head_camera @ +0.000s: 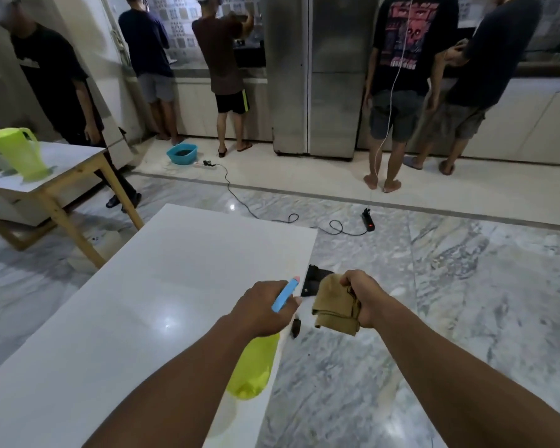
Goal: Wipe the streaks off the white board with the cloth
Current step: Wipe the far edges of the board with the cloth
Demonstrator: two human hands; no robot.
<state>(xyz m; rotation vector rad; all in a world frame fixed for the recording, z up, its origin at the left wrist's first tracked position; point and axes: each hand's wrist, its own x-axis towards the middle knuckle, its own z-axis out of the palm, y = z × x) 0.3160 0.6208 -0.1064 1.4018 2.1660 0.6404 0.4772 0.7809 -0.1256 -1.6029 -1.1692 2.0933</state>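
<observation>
Where the view begins at the left, one green jug (pixel 17 153) stands upright on one wooden-legged bench (pixel 75 163).

One white board (pixel 143 302) lies flat across the lower left. What carries it is hidden. It looks stiff, smooth and glossy, and is likely slippery once wet. No streaks can be made out from here.

One blue basin (pixel 181 153) sits on the floor beyond.

One left hand (pixel 262 310) has its fingers curled round the neck of one spray bottle (pixel 253 373). The bottle has a yellow-green body and a blue trigger, and is held over the board's right edge.

One cloth (pixel 335 305), tan and folded, looks soft, limp and light. It hangs just right of the board's edge, over the marble floor and apart from the board. It is best gripped bunched at its upper end, leaving the hanging fold free to press flat.

One right hand (pixel 366 299) is closed round the cloth's upper end.

One black power strip (pixel 368 221), with its cable, lies on the floor beyond.

Five other people stand in the background.
</observation>
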